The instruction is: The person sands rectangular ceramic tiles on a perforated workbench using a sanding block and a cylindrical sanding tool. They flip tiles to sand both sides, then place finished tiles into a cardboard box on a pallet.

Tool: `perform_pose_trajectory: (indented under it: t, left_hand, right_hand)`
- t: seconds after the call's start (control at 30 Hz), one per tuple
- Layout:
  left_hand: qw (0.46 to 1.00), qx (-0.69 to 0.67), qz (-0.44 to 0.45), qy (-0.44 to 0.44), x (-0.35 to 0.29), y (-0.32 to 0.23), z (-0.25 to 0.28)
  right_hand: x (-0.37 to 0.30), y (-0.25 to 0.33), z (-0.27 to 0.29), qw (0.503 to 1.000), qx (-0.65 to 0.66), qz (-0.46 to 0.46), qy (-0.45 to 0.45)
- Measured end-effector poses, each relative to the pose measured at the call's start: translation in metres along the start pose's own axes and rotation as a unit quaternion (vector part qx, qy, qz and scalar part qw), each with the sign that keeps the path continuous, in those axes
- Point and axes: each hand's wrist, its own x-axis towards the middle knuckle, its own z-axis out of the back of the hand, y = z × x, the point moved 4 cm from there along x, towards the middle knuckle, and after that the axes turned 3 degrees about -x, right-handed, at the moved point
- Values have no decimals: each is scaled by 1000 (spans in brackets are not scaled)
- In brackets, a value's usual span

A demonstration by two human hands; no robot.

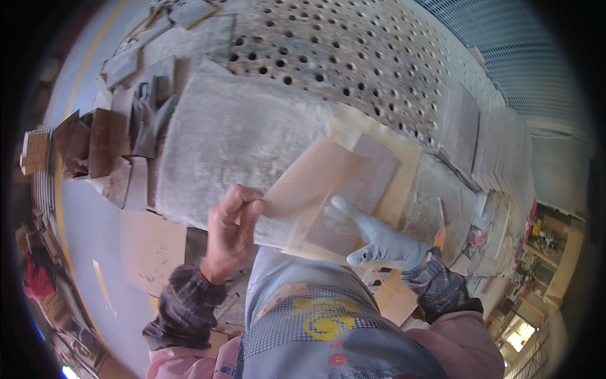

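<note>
My bare left hand (233,224) pinches the left corner of a thin brown sheet (319,170), thumb against fingers. This sheet tilts up over a flat pinkish-brown sheet (375,174), and I cannot tell whether they are veneer or paper. Both lie over a pale yellowish sheet (407,174) on a grey, dusty board (237,126). My right hand (379,240), in a light grey-blue glove, hovers by the near edge of the sheets. Its thumb and fingers are stretched apart and hold nothing; the fingertips are blurred.
Beyond the board spreads a metal surface with many round holes (315,47). Stacked thin sheets (499,148) stand on the right. Brown and grey offcuts (101,142), with a grey glove (151,117) among them, fill the left side. A tan panel (151,249) sits lower left.
</note>
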Motion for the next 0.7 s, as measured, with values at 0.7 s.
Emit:
perform_pose_trajectory:
  t: [0.7]
  left_hand:
    - [829, 552, 60, 72, -116, 98, -233]
  right_hand:
    - [-3, -92, 102, 685, -593, 420, -44]
